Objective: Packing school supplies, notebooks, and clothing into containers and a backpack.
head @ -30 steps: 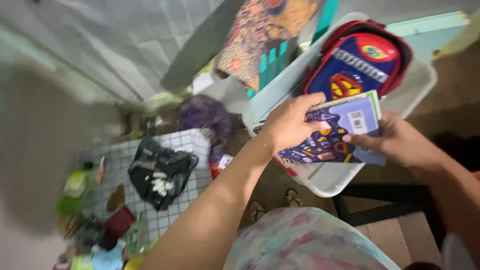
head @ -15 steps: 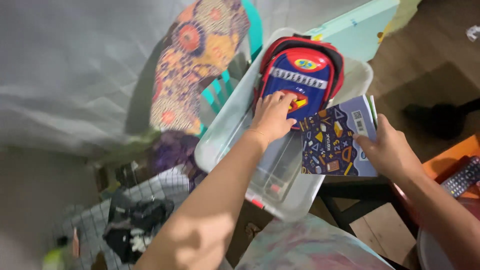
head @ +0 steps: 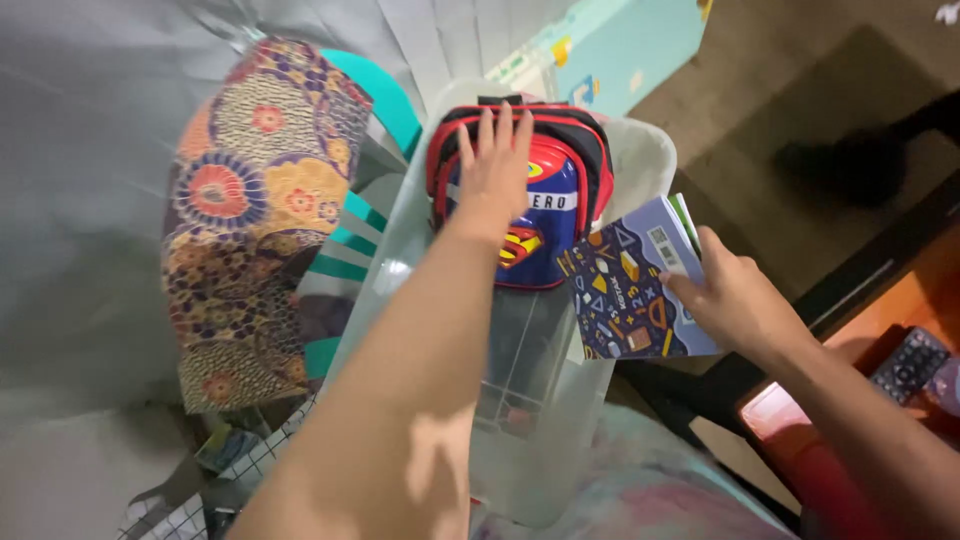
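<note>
A small red and blue backpack [head: 555,215] lies in the far end of a clear plastic bin [head: 400,240]. My left hand [head: 495,165] rests flat on top of the backpack, fingers spread and pointing away from me. Over the bin's right rim, my right hand [head: 730,300] holds a dark blue notebook [head: 625,290] with coloured shapes on its cover, thumb on the cover near its pale edge. Further thin books sit stacked behind it.
A teal plastic chair [head: 375,95] draped with a patterned orange and purple cloth [head: 250,210] stands left of the bin. A remote control [head: 905,362] lies on an orange surface at the right. A pale blue box [head: 620,45] stands beyond the bin. A grid-patterned basket edge [head: 190,505] shows at the lower left.
My left hand let go of the notebook and moved up onto the backpack. The right hand now holds the notebook alone. The view swung right, away from the cluttered basket.
</note>
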